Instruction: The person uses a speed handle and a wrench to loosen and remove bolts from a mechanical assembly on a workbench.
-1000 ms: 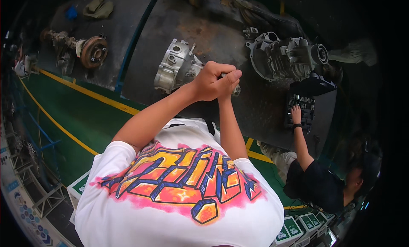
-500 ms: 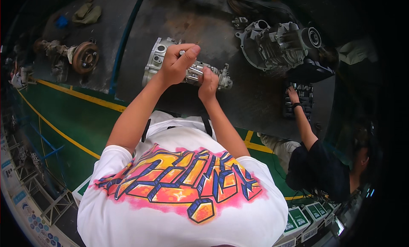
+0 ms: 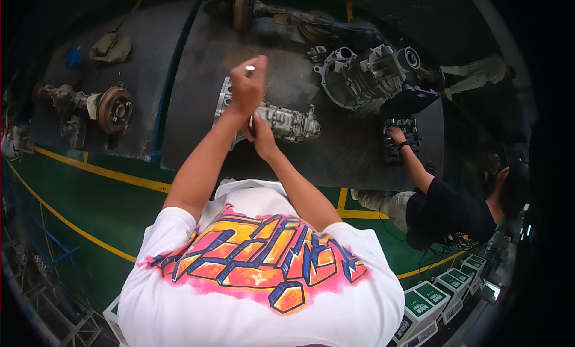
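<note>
While your left hand grips small silver tool raised above gearbox housing on dark mat, right hand sits low beside casting, grip hidden. Risk: tool slips, drops, knuckles strike housing.

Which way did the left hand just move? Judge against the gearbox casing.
Yes. The left hand, gripping a silver tool, has parted from the right hand and shifted left along the gearbox casing, toward its wider end.
</note>
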The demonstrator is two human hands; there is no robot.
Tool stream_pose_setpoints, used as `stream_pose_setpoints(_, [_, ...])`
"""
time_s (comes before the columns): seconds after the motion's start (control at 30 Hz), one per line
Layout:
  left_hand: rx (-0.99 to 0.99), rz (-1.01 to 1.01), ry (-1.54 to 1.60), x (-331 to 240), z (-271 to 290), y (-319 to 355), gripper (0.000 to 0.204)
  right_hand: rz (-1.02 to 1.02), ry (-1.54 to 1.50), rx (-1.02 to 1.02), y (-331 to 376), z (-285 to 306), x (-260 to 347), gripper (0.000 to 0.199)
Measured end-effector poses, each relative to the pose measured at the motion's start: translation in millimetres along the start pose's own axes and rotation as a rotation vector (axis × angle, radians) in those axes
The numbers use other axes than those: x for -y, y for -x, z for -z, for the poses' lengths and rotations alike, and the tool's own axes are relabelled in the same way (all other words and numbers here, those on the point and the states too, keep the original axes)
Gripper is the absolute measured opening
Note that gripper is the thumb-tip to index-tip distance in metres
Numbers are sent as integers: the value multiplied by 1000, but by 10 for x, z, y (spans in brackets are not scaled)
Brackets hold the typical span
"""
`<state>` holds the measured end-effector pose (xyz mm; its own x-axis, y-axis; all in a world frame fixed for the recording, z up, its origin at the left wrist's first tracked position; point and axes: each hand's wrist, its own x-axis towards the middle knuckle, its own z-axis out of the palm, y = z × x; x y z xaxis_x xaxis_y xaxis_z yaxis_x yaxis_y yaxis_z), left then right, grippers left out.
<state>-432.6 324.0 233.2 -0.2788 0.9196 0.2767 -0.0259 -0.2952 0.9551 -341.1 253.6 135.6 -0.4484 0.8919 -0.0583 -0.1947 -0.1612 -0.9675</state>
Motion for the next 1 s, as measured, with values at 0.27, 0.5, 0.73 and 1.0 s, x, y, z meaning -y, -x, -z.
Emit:
stream_pose_setpoints(0.27, [338, -73, 152, -207, 185, 634, 40, 312, 106, -544, -324, 441, 106, 51])
stream_pose_setpoints(0.5, [471, -399, 11, -107, -273, 1010, 40, 140, 57, -144, -229, 133, -201, 56])
stream_pose_setpoints(0.73, [397, 14, 18, -52, -102, 292, 44, 4, -29, -396, 571, 287, 64, 58])
stream_pose_setpoints(1.0, [438, -208, 115, 8, -42, 791, 50, 270, -25, -452, -122, 970, -47, 60])
